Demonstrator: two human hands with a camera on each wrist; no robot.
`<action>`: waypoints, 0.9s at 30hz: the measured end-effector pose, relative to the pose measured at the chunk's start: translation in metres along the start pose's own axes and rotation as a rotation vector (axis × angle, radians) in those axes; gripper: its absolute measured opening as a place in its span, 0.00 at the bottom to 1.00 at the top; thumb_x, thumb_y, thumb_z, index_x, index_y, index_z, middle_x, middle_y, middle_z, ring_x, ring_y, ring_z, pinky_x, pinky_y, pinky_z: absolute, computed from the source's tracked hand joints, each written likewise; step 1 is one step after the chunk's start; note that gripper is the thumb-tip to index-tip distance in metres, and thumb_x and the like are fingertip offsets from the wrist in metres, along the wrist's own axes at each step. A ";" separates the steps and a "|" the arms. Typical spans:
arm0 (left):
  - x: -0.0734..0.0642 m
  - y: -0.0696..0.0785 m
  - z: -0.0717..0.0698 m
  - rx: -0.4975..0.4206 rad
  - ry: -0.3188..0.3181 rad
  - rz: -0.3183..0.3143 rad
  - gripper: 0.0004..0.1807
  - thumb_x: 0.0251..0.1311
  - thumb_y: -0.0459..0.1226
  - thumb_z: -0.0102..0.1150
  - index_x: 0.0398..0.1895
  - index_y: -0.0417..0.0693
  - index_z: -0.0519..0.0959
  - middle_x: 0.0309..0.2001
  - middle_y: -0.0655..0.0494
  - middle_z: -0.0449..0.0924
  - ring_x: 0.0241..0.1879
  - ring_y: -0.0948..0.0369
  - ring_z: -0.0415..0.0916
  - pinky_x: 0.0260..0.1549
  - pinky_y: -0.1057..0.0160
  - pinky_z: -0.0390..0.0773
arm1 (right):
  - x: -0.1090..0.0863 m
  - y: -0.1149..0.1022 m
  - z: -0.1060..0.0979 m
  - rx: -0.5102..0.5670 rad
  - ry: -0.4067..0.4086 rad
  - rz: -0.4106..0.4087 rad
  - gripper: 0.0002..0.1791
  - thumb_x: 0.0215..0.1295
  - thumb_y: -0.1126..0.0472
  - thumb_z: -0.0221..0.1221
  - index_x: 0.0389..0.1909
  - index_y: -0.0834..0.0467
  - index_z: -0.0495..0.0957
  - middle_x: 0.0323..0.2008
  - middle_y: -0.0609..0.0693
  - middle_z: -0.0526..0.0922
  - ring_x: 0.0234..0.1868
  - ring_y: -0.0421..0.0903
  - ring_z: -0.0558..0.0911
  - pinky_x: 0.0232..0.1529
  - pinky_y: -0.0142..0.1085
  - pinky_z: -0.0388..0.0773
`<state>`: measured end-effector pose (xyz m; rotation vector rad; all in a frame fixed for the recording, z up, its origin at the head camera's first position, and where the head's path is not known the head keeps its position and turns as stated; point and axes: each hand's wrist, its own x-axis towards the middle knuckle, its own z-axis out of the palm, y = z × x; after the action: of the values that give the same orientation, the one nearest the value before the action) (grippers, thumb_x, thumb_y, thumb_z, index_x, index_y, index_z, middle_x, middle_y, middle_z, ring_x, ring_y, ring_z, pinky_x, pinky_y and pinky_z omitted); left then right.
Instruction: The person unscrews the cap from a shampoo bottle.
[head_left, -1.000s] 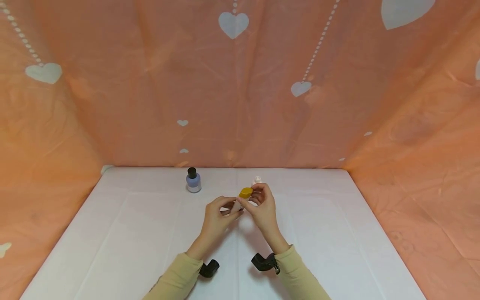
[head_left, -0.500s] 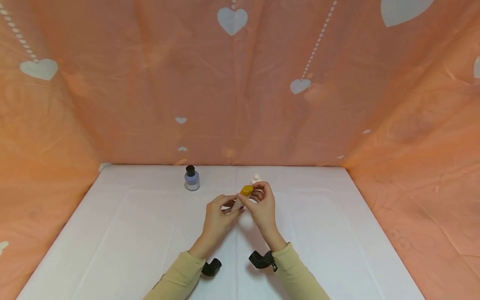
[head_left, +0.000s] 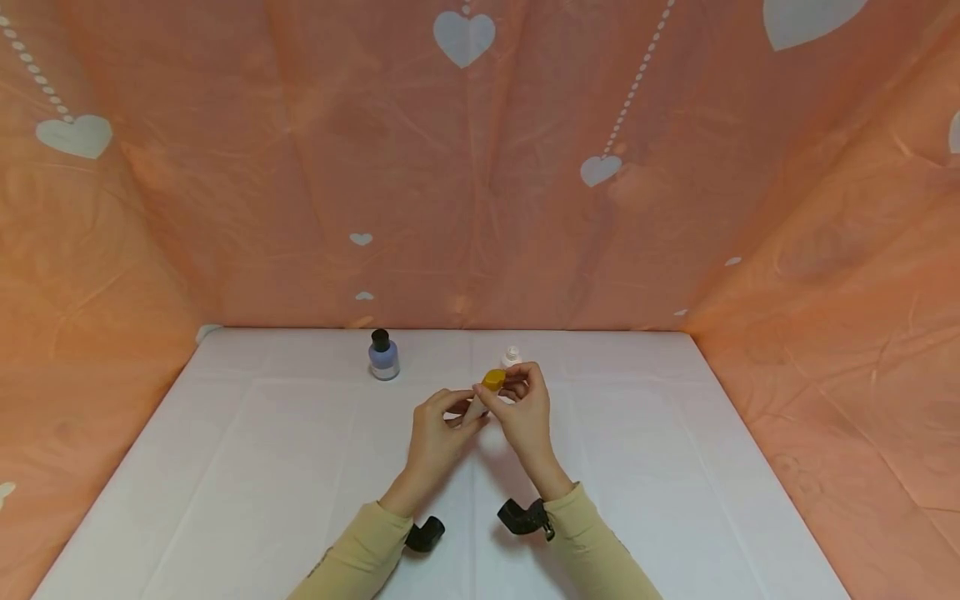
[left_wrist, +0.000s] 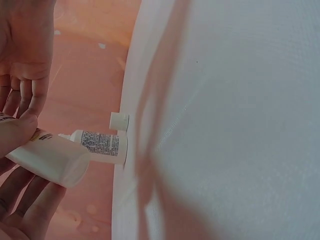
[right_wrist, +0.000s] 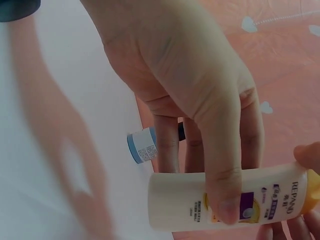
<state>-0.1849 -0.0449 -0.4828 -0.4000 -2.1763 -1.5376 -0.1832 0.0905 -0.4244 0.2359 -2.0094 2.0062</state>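
The white table (head_left: 660, 467) runs out broadly to the left and right of both forearms, its far edge meeting the orange backdrop (head_left: 300, 167) just past two standing bottles. The blue bottle (head_left: 384, 360), black-topped, stands near that far edge, left of the hands and well apart from them; the small white bottle (left_wrist: 102, 145) stands near it too, behind the right hand in the head view, with a small white cylinder (left_wrist: 119, 121) just beside its base. Open cloth lies between each hand and its side edge, and also between the two forearms, where the black wrist devices (head_left: 523, 517) jut inward. The yellow-capped bottle (left_wrist: 55, 157) is in the air over the middle of the table, base apart from the cloth. Its long axis leans: in the head view it slants from lower left to upper right, the yellow cap (head_left: 493, 379) pointing up and away from the person, the base down toward the left palm. The printed front faces the right wrist camera. The left hand (head_left: 437, 425) pinches the body between thumb and fingers; the right hand (head_left: 527, 411) holds the top end in a narrow pinch around the cap and shoulder.
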 end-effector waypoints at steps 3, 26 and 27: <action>0.000 0.001 0.000 -0.005 -0.005 -0.009 0.19 0.41 0.31 0.77 0.41 0.45 0.85 0.31 0.58 0.81 0.32 0.62 0.81 0.31 0.66 0.83 | 0.001 -0.002 -0.001 -0.009 -0.007 -0.002 0.24 0.49 0.73 0.70 0.41 0.74 0.66 0.39 0.60 0.75 0.38 0.55 0.80 0.43 0.44 0.80; -0.003 -0.002 -0.005 -0.082 -0.052 -0.027 0.16 0.45 0.32 0.75 0.40 0.52 0.86 0.31 0.62 0.83 0.32 0.64 0.81 0.30 0.68 0.82 | 0.000 -0.005 -0.008 -0.081 -0.074 0.003 0.18 0.51 0.71 0.69 0.41 0.71 0.73 0.41 0.59 0.81 0.40 0.52 0.80 0.42 0.32 0.76; -0.003 -0.002 -0.005 -0.097 -0.066 -0.036 0.16 0.45 0.32 0.75 0.40 0.51 0.86 0.32 0.62 0.83 0.32 0.64 0.81 0.30 0.68 0.82 | 0.000 -0.005 -0.009 -0.079 -0.091 0.008 0.18 0.52 0.71 0.69 0.41 0.71 0.74 0.42 0.59 0.81 0.41 0.51 0.80 0.43 0.32 0.76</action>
<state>-0.1824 -0.0508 -0.4846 -0.4507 -2.1753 -1.6767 -0.1809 0.0994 -0.4199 0.3078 -2.1428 1.9489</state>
